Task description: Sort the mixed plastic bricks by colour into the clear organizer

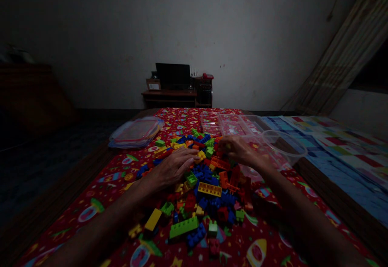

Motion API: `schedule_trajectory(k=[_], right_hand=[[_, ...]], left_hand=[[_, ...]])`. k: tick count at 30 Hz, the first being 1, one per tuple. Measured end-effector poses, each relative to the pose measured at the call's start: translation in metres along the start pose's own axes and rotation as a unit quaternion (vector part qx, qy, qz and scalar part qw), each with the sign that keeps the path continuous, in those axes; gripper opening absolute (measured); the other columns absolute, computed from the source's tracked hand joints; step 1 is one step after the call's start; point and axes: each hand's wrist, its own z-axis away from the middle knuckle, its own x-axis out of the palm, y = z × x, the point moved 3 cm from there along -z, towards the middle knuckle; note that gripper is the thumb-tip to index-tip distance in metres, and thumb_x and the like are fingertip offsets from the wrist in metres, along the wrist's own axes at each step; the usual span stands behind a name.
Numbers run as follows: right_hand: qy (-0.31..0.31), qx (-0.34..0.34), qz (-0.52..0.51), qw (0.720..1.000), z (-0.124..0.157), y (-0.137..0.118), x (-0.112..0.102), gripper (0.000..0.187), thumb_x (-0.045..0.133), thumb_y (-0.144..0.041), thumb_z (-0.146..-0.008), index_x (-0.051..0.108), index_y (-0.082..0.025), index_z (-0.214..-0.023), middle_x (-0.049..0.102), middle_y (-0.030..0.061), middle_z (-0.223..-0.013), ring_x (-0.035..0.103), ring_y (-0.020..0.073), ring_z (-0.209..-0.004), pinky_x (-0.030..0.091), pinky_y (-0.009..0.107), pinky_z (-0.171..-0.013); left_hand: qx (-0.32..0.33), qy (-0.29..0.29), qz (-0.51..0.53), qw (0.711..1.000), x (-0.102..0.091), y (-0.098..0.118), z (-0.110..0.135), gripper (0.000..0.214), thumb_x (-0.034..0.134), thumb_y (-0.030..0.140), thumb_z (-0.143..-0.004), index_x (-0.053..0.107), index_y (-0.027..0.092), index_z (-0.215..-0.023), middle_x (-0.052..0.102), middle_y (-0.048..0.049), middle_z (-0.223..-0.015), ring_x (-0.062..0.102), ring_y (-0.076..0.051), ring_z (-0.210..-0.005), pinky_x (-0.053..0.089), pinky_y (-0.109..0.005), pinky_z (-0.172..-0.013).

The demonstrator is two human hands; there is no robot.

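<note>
Across the middle of the desk [182, 117], toy bricks [209, 189] lay heaped, probably light, stiff and slick, best pinched by opposite sides where crowding neighbours allowed. The left hand [174, 167] had fingers loosely extended over them; whether the right hand's [235, 148] curled fingers gripped one was unclear. Lids [136, 131] lay by the left edge, clear containers [254, 141] by the right.

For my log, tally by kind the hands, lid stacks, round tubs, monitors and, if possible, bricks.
Left hand and right hand: 2
Lid stack: 1
Round tub: 1
Monitor: 1
Bricks: too many overlap to count
Total: 5, bricks excluded
</note>
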Motion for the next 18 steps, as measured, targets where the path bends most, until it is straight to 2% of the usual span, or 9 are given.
schedule_trajectory(k=[4,9,11,14,16,18], right_hand=[[0.046,0.076,0.041,0.995,0.005,0.012,-0.026,0.015,0.054,-0.023,-0.085,0.066,-0.015,-0.082,0.064,0.0045,-0.075,0.05,0.0106,-0.063,0.031,0.022,-0.057],[0.024,0.205,0.175,0.963,0.015,0.038,-0.04,0.016,0.054,-0.025,-0.083,0.067,-0.017,-0.082,0.066,0.0086,-0.08,0.051,0.0143,-0.065,0.026,0.025,-0.053],[0.014,0.237,0.211,0.948,0.017,0.043,-0.042,0.016,0.053,-0.023,-0.082,0.067,-0.017,-0.085,0.067,0.0105,-0.085,0.052,0.0162,-0.068,0.026,0.026,-0.054],[0.01,0.222,0.205,0.953,0.018,0.037,-0.042,0.018,0.051,-0.022,-0.082,0.067,-0.017,-0.089,0.067,0.0101,-0.086,0.052,0.0158,-0.068,0.028,0.026,-0.055],[-0.008,0.172,0.16,0.972,0.016,0.025,-0.037,0.018,0.05,-0.02,-0.082,0.067,-0.018,-0.087,0.066,0.0071,-0.082,0.05,0.0133,-0.065,0.028,0.024,-0.054],[-0.06,0.115,0.107,0.986,0.015,0.011,-0.028,0.016,0.051,-0.018,-0.081,0.067,-0.018,-0.081,0.065,0.0041,-0.075,0.048,0.0109,-0.06,0.028,0.023,-0.053]], left_hand=[[0.008,0.0,0.003,1.0,0.0,0.0,0.0,0.039,0.032,0.031,-0.097,0.067,0.018,-0.108,0.064,-0.0074,-0.121,0.057,-0.02,-0.114,0.044,-0.037,-0.102],[0.007,-0.004,-0.003,1.0,0.001,0.0,0.0,0.039,0.032,0.031,-0.098,0.066,0.018,-0.11,0.064,-0.0071,-0.121,0.056,-0.02,-0.116,0.043,-0.036,-0.103],[0.004,-0.006,-0.002,1.0,0.001,0.0,0.0,0.039,0.032,0.031,-0.098,0.066,0.018,-0.11,0.064,-0.0073,-0.122,0.056,-0.02,-0.116,0.043,-0.037,-0.103],[0.004,-0.008,-0.002,1.0,0.0,0.001,0.0,0.04,0.031,0.031,-0.098,0.066,0.016,-0.109,0.064,-0.0086,-0.122,0.056,-0.02,-0.115,0.044,-0.036,-0.102],[0.005,-0.01,-0.003,1.0,-0.001,0.002,0.0,0.04,0.032,0.03,-0.098,0.066,0.016,-0.11,0.064,-0.0085,-0.122,0.056,-0.02,-0.116,0.043,-0.036,-0.103],[0.004,-0.01,-0.002,1.0,-0.001,0.003,0.0,0.039,0.032,0.03,-0.098,0.066,0.017,-0.11,0.063,-0.0078,-0.122,0.056,-0.019,-0.116,0.043,-0.036,-0.103]])
